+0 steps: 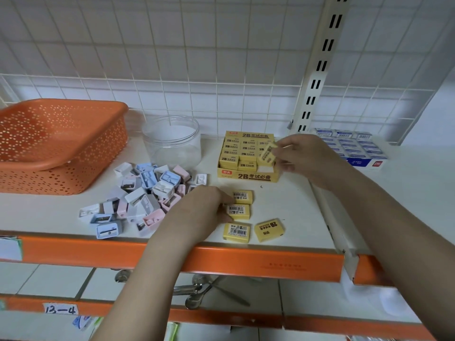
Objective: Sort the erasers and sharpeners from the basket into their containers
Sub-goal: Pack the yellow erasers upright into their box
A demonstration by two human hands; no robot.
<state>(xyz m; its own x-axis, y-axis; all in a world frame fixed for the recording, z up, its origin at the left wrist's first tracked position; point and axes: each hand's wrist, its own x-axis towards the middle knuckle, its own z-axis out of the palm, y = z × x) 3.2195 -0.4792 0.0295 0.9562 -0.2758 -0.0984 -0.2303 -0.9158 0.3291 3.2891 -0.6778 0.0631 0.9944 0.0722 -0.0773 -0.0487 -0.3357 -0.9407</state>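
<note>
Right hand (305, 156): pinches small yellow rectangular eraser (268, 152), tilted, above yellow cardboard eraser box (246, 177)'s open right corner.
Left hand (209, 205): touching loose erasers.

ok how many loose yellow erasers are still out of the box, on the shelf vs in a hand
Yellow erasers lying on the shelf: 4
Yellow eraser held in the right hand, over the yellow box: 1
Total: 5
The left hand touches two of those on the shelf.
</note>
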